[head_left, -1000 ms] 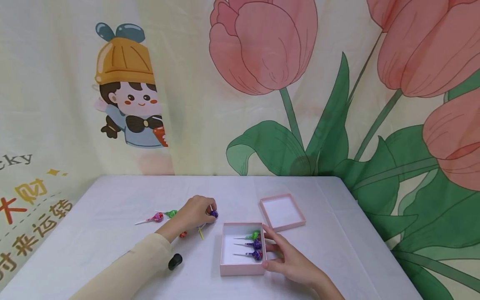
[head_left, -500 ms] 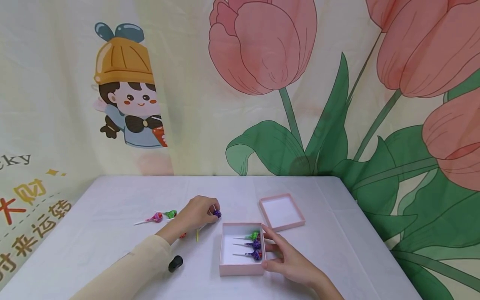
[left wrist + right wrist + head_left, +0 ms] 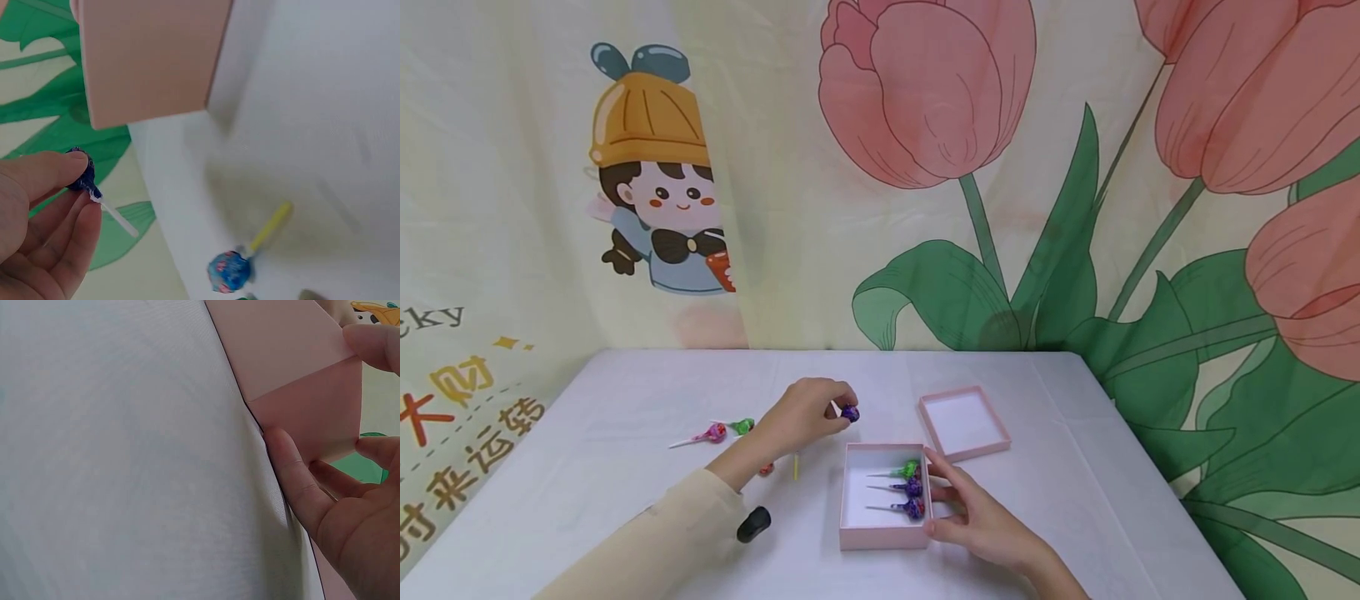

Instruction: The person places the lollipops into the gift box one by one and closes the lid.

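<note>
My left hand (image 3: 805, 408) pinches a purple-wrapped lollipop (image 3: 850, 413) between thumb and fingertips, raised above the table behind the box. The left wrist view shows the same lollipop (image 3: 83, 178) with its white stick pointing away from the fingers. At the right side of an uncovered pink box (image 3: 883, 540), my right hand (image 3: 981, 521) grips the wall. Its fingers (image 3: 297, 465) lie against the pink side in the right wrist view. Inside the box lie a green lollipop (image 3: 910, 470) and two purple ones (image 3: 913, 507), sticks toward the left.
The pink lid (image 3: 966, 423) lies behind and right of the box. Left of it are a pink lollipop (image 3: 715, 433), a green one (image 3: 743, 426), a partly hidden red one (image 3: 766, 469) and a blue one (image 3: 229, 272) with a yellow stick. A black object (image 3: 753, 524) sits near my left sleeve.
My left hand has lifted the purple lollipop and moved it to the right and up. The yellow stick has swung upright in the head view. My right hand stays at the box.
</note>
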A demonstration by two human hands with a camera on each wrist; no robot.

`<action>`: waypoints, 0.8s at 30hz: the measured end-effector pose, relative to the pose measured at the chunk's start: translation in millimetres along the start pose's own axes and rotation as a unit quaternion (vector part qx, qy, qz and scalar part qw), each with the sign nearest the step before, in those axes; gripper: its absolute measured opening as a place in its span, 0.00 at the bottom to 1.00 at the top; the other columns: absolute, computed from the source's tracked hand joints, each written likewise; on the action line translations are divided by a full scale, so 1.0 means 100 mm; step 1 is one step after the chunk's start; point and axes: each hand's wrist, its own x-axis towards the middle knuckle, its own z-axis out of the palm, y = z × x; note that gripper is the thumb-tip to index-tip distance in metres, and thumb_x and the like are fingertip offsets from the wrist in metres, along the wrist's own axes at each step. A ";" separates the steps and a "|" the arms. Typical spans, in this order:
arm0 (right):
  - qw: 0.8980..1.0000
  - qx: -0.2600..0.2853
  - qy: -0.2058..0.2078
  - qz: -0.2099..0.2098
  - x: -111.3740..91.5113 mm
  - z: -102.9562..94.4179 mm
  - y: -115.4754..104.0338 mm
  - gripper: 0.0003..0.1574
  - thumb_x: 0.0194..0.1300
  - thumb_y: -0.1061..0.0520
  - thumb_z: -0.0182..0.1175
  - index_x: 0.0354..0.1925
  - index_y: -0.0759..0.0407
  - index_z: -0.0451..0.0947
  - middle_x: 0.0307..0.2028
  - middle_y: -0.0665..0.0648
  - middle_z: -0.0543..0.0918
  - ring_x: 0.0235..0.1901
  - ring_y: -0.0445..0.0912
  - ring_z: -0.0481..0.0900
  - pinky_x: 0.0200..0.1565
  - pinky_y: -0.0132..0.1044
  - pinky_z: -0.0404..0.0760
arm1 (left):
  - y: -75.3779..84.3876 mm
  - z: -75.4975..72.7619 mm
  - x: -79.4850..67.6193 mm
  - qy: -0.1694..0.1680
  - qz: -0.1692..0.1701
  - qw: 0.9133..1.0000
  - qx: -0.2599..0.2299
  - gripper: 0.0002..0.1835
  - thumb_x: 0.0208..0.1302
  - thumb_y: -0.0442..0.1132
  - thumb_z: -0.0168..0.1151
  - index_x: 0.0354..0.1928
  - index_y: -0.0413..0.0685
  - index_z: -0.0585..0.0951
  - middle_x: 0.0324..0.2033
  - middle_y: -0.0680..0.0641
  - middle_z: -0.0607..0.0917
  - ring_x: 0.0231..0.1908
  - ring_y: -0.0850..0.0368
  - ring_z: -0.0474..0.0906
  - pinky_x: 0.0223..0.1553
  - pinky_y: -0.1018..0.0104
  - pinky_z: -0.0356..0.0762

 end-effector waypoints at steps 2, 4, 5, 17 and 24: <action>1.000 -0.002 0.001 0.000 0.00 0.00 0.00 0.57 0.71 0.50 0.72 0.85 0.36 0.50 0.80 0.66 0.59 0.73 0.62 0.70 0.60 0.38 0.82 | 0.08 -0.03 -0.02 0.001 0.013 1.000 -0.003 0.11 0.62 0.32 0.78 0.46 0.49 0.89 0.36 0.56 0.89 0.35 0.64 0.81 0.35 0.70 0.81; 1.000 -0.008 0.003 0.003 0.01 0.00 -0.01 0.57 0.71 0.49 0.72 0.85 0.35 0.50 0.80 0.65 0.59 0.73 0.62 0.70 0.61 0.41 0.83 | 0.16 -0.06 -0.05 0.000 0.023 1.000 -0.008 0.12 0.63 0.32 0.77 0.46 0.49 0.89 0.37 0.56 0.89 0.34 0.64 0.81 0.35 0.70 0.82; 1.000 -0.010 0.004 0.005 0.01 0.00 0.00 0.57 0.71 0.48 0.72 0.85 0.34 0.50 0.80 0.65 0.59 0.73 0.62 0.70 0.62 0.42 0.82 | 0.21 -0.07 -0.06 -0.001 0.027 1.000 -0.010 0.12 0.63 0.32 0.77 0.46 0.49 0.89 0.37 0.56 0.89 0.34 0.64 0.81 0.35 0.71 0.82; 1.000 -0.012 -0.002 0.003 0.02 -0.02 0.04 0.57 0.72 0.48 0.71 0.85 0.35 0.49 0.80 0.65 0.59 0.73 0.63 0.69 0.63 0.45 0.82 | 0.57 -0.07 -0.11 -0.029 0.075 0.997 -0.022 0.14 0.63 0.33 0.77 0.49 0.51 0.87 0.38 0.57 0.88 0.34 0.67 0.81 0.36 0.72 0.82; 1.000 -0.008 -0.006 0.005 0.03 -0.03 0.06 0.56 0.72 0.48 0.70 0.85 0.33 0.49 0.80 0.65 0.59 0.74 0.63 0.69 0.63 0.45 0.82 | 0.63 0.01 -0.13 -0.049 0.093 0.994 -0.034 0.12 0.63 0.32 0.77 0.47 0.52 0.87 0.37 0.58 0.88 0.33 0.69 0.80 0.37 0.72 0.81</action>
